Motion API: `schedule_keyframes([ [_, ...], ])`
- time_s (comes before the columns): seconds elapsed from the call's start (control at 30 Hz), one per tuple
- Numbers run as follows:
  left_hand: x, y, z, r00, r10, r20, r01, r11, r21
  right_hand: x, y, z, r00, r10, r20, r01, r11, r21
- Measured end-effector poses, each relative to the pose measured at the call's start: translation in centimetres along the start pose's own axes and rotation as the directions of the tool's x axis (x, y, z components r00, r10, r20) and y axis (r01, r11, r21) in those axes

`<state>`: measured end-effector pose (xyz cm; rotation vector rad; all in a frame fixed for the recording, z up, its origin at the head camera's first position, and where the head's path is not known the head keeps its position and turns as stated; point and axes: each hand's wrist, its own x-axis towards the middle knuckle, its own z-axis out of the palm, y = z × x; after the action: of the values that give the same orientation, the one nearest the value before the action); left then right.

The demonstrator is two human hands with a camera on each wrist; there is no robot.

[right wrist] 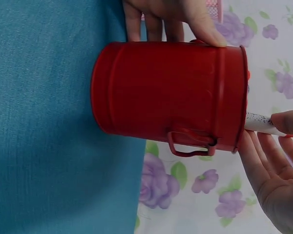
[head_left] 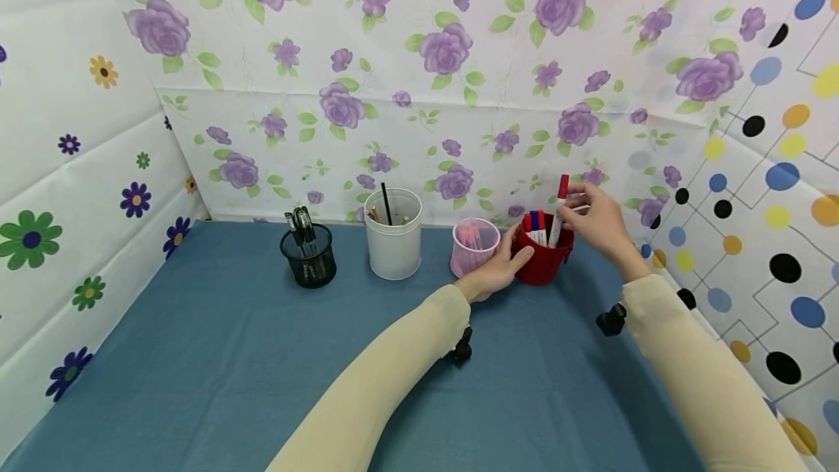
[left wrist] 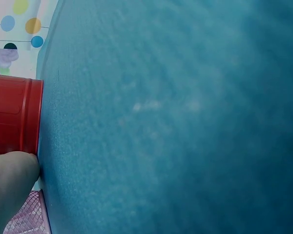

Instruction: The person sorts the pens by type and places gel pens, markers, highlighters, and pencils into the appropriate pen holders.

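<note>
A small red metal bucket [head_left: 540, 266] with side handles stands upright at the right, holding several red- and blue-capped markers [head_left: 534, 223]. My left hand [head_left: 493, 273] grips its left side, thumb toward the front. Between thumb and fingertips, my right hand [head_left: 598, 221] pinches a red-capped white marker [head_left: 562, 191], tilted, its lower end inside the bucket. The right wrist view shows the bucket [right wrist: 166, 90] from the side, with the marker's white barrel [right wrist: 259, 121] at the rim. Only part of the bucket [left wrist: 12, 117] appears in the left wrist view.
Just left of my left hand is a pink mesh cup [head_left: 473, 257] containing pink items. Farther left stand a white bucket [head_left: 395, 250] with pencils and a black stick, and a black mesh cup [head_left: 314, 268] of pens. Patterned cloth walls [head_left: 393, 137] bound the blue tabletop [head_left: 229, 355].
</note>
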<state>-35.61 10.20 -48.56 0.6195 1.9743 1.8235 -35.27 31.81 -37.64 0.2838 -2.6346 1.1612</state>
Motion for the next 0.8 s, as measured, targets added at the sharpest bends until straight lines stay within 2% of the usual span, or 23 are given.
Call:
schedule_keyframes([
  [0.3,0.2,-0.3,0.2,1.0,-0.006,0.004,0.006,1.0,-0.017,-0.4,0.5,0.4,1.0,0.024,0.005,-0.024,0.999,-0.024],
  [0.53,-0.1,0.0,0.1,1.0,-0.003,0.002,0.003,1.0,0.01,-0.6,0.7,0.4,1.0,0.024,-0.012,-0.024,0.999,-0.022],
  [0.8,-0.8,0.6,0.0,1.0,-0.018,0.017,0.018,1.0,0.006,-2.0,0.4,-0.9,0.999,0.022,-0.023,-0.023,0.999,-0.038],
])
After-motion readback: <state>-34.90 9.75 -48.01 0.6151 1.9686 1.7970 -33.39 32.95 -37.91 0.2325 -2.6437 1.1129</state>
